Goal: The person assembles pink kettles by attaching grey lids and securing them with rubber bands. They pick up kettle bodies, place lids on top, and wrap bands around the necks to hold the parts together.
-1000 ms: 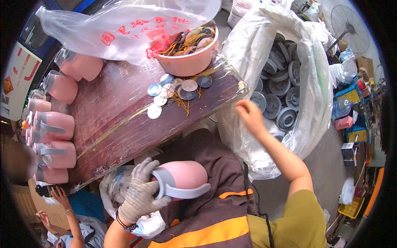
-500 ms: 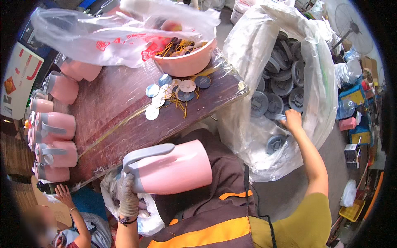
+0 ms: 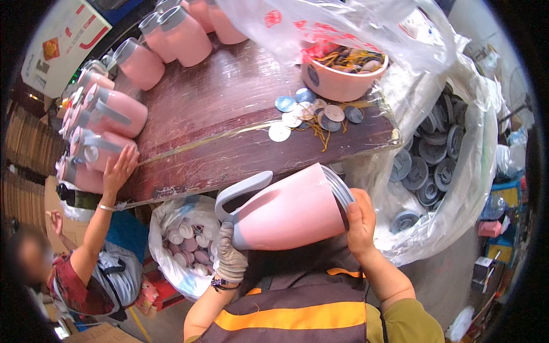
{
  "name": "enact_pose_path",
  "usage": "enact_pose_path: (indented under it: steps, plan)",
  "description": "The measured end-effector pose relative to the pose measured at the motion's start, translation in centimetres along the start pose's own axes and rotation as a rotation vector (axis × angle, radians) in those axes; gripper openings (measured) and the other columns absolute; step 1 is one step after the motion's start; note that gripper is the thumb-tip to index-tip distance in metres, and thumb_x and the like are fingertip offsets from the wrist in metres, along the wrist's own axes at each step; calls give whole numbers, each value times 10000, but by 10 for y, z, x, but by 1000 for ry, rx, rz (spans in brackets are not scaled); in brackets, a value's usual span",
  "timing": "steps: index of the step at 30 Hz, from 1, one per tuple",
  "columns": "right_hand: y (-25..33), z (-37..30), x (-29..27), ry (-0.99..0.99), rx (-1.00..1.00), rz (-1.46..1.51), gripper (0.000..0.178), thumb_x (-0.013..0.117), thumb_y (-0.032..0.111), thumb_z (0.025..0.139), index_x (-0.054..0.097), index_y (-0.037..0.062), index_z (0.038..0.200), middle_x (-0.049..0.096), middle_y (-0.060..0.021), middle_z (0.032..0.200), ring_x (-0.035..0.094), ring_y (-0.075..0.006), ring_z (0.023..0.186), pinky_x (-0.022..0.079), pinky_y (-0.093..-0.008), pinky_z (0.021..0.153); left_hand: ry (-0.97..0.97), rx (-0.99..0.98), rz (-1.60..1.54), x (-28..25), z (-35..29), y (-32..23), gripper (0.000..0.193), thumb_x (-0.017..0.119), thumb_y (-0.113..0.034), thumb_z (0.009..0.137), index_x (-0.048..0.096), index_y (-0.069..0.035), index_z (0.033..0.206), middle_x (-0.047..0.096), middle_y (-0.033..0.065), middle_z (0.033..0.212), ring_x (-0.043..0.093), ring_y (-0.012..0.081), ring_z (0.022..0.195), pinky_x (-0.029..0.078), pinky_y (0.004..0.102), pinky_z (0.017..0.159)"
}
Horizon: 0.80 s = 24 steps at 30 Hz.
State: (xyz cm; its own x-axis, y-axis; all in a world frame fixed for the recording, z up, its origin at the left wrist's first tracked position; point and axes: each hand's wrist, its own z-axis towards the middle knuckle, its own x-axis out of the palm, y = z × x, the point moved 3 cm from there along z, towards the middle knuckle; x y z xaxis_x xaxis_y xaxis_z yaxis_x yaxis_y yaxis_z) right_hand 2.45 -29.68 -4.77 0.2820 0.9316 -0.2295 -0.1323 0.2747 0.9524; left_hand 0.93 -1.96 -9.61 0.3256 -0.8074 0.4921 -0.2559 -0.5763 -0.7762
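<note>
A pink pitcher (image 3: 289,214) with a grey handle lies sideways in front of my body. My gloved left hand (image 3: 233,254) is closed round its grey collar end. My bare right hand (image 3: 360,223) grips a round grey ribbed cap (image 3: 339,186) at the pitcher's wide end. The cap sits against that end, slightly tilted; whether it is seated I cannot tell. To the right, a large clear plastic bag (image 3: 394,228) holds many similar grey caps (image 3: 432,150).
A dark red table (image 3: 189,108) carries pink pitchers (image 3: 186,37), loose discs with yellow strings (image 3: 323,117) and a pink bowl (image 3: 343,83). A bag of small lids (image 3: 189,246) stands below. A co-worker's hand (image 3: 120,166) touches a pitcher at left.
My right hand has come from the cap bag to the pitcher's wide end, bringing a grey cap. The view has shifted left. The co-worker's arm has reached up to the pitchers.
</note>
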Motion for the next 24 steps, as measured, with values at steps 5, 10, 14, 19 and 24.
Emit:
enact_pose_path:
  steps: [5, 10, 14, 19, 24]
  plan:
    - [14, 5, -7, -109, 62, 250, 385, 479, 308, 970, 622, -48, 1002, 592, -120, 997, 542, -234, 950, 419, -329, 849, -63, -23, -146, -43, 5, 9, 468, 600, -356, 889, 531, -26, 1212, 601, 97, 1149, 578, 226, 1056, 457, 375, 948]
    - [24, -12, 17, 46, -166, -59, 365, 580, 255, 921, 628, -32, 1141, 551, -167, 1125, 543, -280, 1029, 419, -351, 914, -118, -57, -146, -38, 3, 13, 558, 556, -442, 894, 500, -40, 1277, 571, 112, 1249, 545, 265, 1134, 421, 412, 1001]
    - [19, -25, 17, 96, -202, -8, 347, 568, 241, 921, 636, -21, 1138, 543, -168, 1150, 533, -282, 1052, 415, -345, 919, -60, -150, -315, -48, 3, 20, 531, 580, -412, 885, 506, -43, 1260, 575, 114, 1229, 549, 259, 1123, 435, 414, 990]
    - [11, -26, 17, 165, -209, 116, 360, 571, 264, 916, 642, -12, 1136, 537, -157, 1163, 521, -280, 1069, 402, -361, 940, -115, -266, -379, -47, 7, 16, 596, 584, -466, 864, 504, -41, 1273, 569, 120, 1260, 533, 282, 1161, 411, 450, 1024]
    - [8, -33, 16, 97, -285, 136, 376, 546, 305, 934, 649, -3, 1123, 542, -157, 1159, 517, -291, 1047, 406, -386, 927, -10, -193, -185, -40, 14, -15, 584, 601, -454, 856, 520, -37, 1257, 587, 123, 1239, 561, 288, 1126, 428, 456, 1003]
